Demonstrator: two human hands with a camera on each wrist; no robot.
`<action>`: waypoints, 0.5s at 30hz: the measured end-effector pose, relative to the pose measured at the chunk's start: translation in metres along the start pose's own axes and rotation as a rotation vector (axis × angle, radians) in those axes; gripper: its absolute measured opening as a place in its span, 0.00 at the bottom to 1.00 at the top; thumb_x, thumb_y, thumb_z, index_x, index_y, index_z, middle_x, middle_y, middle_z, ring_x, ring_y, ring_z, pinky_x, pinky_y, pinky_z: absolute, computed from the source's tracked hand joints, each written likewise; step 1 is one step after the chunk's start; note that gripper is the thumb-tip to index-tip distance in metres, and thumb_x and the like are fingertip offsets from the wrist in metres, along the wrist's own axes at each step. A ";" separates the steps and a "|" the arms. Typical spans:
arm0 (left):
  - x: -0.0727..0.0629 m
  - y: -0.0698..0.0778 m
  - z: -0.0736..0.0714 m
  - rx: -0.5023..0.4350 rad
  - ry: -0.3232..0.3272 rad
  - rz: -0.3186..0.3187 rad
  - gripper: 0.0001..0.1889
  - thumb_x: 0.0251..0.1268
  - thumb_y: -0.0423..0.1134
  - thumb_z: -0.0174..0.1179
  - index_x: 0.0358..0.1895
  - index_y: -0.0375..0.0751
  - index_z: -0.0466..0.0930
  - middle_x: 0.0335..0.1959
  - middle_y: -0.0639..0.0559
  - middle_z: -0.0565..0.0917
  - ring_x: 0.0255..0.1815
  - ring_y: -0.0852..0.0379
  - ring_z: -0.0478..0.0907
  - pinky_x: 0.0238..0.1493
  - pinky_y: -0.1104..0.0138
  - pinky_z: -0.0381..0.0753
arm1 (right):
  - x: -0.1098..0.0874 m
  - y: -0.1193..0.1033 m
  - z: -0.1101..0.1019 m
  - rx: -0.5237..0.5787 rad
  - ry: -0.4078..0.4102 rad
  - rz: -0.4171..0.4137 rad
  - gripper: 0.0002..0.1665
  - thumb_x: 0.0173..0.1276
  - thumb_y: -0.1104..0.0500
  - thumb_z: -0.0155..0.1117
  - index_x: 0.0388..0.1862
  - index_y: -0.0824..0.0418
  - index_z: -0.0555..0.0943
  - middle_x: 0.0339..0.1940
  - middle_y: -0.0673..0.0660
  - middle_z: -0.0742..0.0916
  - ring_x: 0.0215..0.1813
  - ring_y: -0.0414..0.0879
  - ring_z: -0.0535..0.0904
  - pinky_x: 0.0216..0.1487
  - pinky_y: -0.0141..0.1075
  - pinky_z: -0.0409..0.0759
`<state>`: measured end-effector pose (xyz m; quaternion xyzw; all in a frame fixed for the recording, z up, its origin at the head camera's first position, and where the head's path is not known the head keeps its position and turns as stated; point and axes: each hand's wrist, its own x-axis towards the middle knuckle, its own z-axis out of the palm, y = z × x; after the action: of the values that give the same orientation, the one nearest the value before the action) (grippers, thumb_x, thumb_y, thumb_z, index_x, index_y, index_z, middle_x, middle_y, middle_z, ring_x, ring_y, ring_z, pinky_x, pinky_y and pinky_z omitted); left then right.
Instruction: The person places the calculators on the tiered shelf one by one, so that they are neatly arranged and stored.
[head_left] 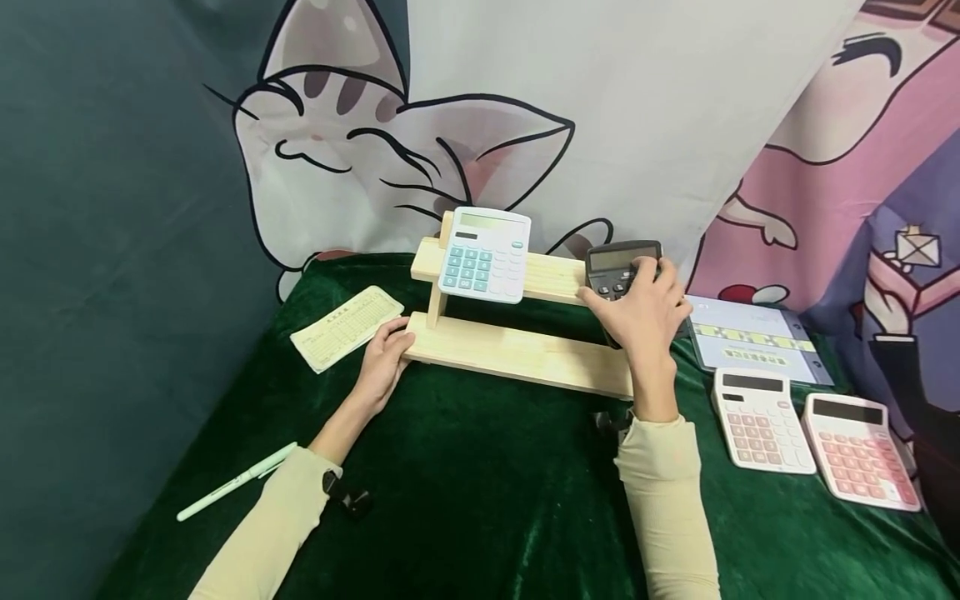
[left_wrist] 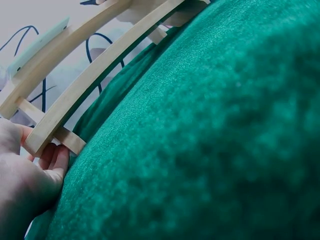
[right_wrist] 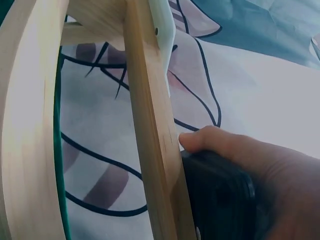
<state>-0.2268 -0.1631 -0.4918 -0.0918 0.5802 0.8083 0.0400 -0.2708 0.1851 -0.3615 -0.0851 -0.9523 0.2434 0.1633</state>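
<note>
A: Check right grip (head_left: 643,312). Loaded?

B: Yes. Pinching a black rectangular plastic calculator (head_left: 613,262) by its edges, right at the upper board of a two-tier pale wooden stand (head_left: 517,352). Likely edge-held for control of tilt.

A: And left grip (head_left: 384,358)?

B: Clasping the left end of the stand's lower board. Presumably bracing against sliding on the dark green velvet cloth (head_left: 465,492).

A: Why tilt the white plastic calculator with teal keys (head_left: 485,257)?

B: Propped on the upper board, left of right grip. Probably angled for readable keys.

A: Elsewhere?

B: Right of right grip: two white plastic calculators with pink keys (head_left: 763,421), maybe parked clear of the stand. Just beyond left grip: cream printed paper pad (head_left: 348,328).
</note>
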 end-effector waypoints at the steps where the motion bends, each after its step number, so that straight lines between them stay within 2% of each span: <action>1: 0.000 0.001 -0.001 0.001 -0.003 0.003 0.26 0.77 0.36 0.51 0.74 0.43 0.59 0.68 0.40 0.67 0.72 0.49 0.64 0.74 0.54 0.62 | 0.000 -0.002 0.001 0.000 -0.001 -0.002 0.58 0.51 0.26 0.67 0.70 0.58 0.62 0.75 0.67 0.60 0.71 0.68 0.56 0.62 0.67 0.53; 8: -0.001 0.002 -0.005 0.017 -0.008 -0.014 0.25 0.78 0.37 0.50 0.74 0.44 0.58 0.68 0.41 0.67 0.72 0.50 0.64 0.75 0.56 0.61 | -0.007 -0.011 0.003 0.019 -0.070 -0.021 0.60 0.54 0.18 0.57 0.74 0.56 0.64 0.78 0.67 0.58 0.74 0.68 0.53 0.69 0.66 0.48; 12: -0.001 0.002 -0.003 0.016 -0.011 -0.013 0.26 0.78 0.37 0.50 0.74 0.44 0.57 0.67 0.42 0.67 0.71 0.50 0.64 0.75 0.56 0.62 | -0.008 -0.012 -0.002 0.003 -0.132 -0.024 0.61 0.56 0.17 0.53 0.78 0.55 0.61 0.80 0.67 0.54 0.77 0.67 0.48 0.72 0.66 0.44; 15: 0.000 0.002 -0.001 0.012 -0.013 -0.016 0.26 0.78 0.37 0.50 0.74 0.44 0.58 0.67 0.43 0.67 0.71 0.51 0.64 0.75 0.56 0.62 | -0.008 -0.010 -0.006 -0.005 -0.148 -0.037 0.61 0.59 0.19 0.52 0.80 0.55 0.58 0.80 0.67 0.53 0.79 0.66 0.46 0.73 0.65 0.43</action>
<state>-0.2275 -0.1648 -0.4905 -0.0908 0.5841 0.8050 0.0508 -0.2623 0.1767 -0.3538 -0.0494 -0.9638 0.2436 0.0967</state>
